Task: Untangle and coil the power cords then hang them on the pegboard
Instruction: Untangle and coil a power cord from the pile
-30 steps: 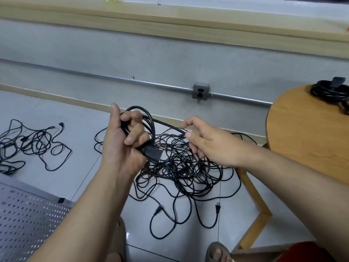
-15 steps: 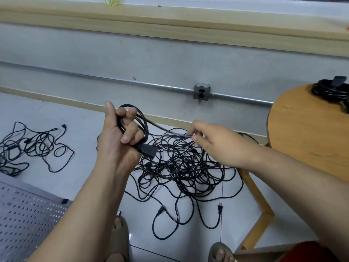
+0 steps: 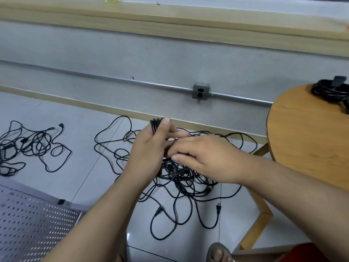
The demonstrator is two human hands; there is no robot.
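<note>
My left hand [image 3: 149, 148] grips a small coil of black cord [image 3: 155, 124], whose loops stick up past my thumb. My right hand [image 3: 204, 157] has closed in against the left and pinches the same cord just below the coil. Under both hands a big tangle of black power cords [image 3: 181, 178] lies on the tiled floor, with two plugs [image 3: 218, 208] at its near edge. A second, smaller tangle of cords [image 3: 28, 146] lies on the floor at the left. The grey pegboard [image 3: 32, 220] lies flat at the lower left.
A round wooden table [image 3: 306, 140] stands at the right, with a coiled black cord [image 3: 332, 89] on its far edge. A wall socket [image 3: 200, 91] sits on a metal conduit along the wall. My sandalled foot [image 3: 219, 252] is at the bottom.
My right hand moved left from an arm's stretch of cord to meet the left hand. The left hand turned so that the coil now points up and its connector is hidden.
</note>
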